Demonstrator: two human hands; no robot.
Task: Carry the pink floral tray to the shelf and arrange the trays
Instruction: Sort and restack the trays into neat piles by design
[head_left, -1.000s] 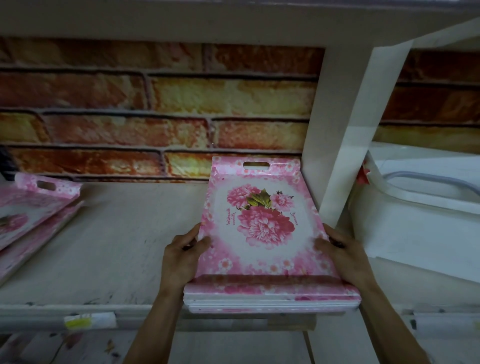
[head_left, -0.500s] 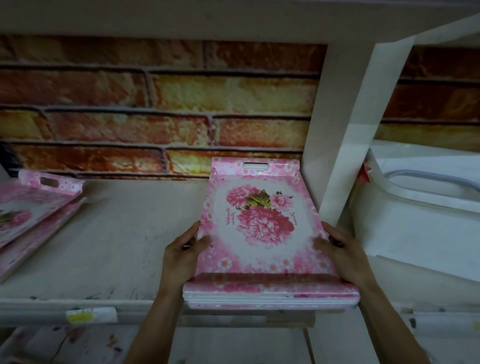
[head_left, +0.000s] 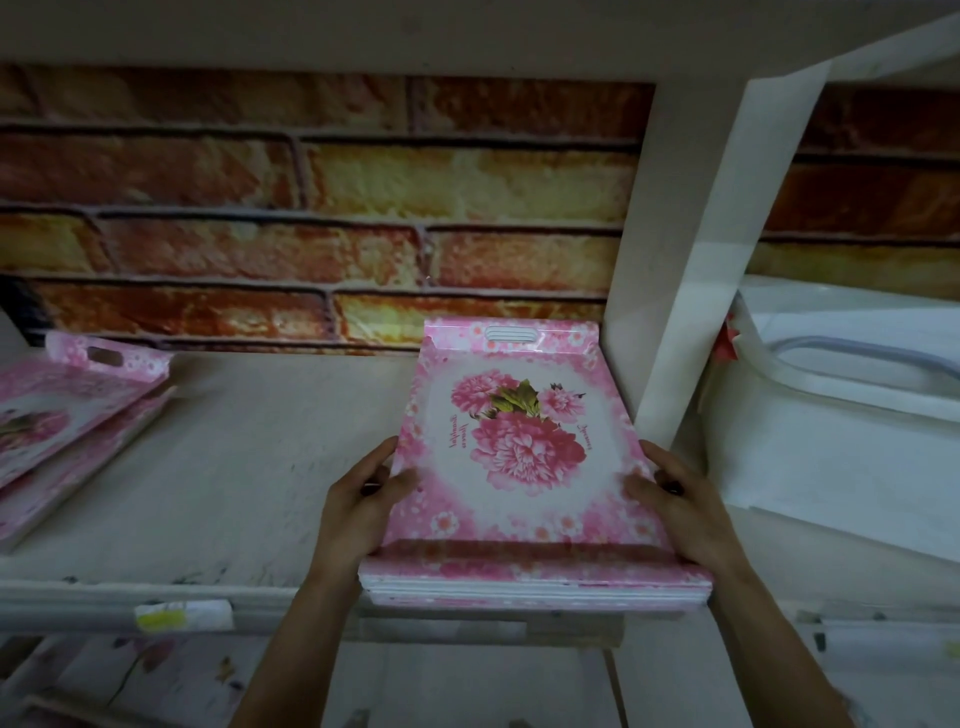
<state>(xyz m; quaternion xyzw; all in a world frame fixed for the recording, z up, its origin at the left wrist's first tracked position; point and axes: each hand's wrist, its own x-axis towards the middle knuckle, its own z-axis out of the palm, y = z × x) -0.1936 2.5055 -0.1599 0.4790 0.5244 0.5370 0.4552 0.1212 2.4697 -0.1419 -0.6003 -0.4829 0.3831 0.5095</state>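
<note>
A stack of pink floral trays (head_left: 519, 447) lies on the white shelf (head_left: 234, 467), close to the upright divider, its near end jutting past the shelf's front edge. My left hand (head_left: 358, 504) grips the stack's left rim, thumb on top. My right hand (head_left: 675, 504) grips the right rim the same way. A second pile of pink floral trays (head_left: 67, 415) lies skewed at the shelf's far left, partly cut off by the frame.
A white upright divider (head_left: 691, 260) stands just right of the stack. Beyond it sits a white plastic container (head_left: 841, 426). A brick-pattern wall (head_left: 311, 208) backs the shelf. A yellow label (head_left: 182, 616) sticks to the front edge.
The stack and both hands have hardly moved; the view has shifted slightly, showing a little more of the left pile.
</note>
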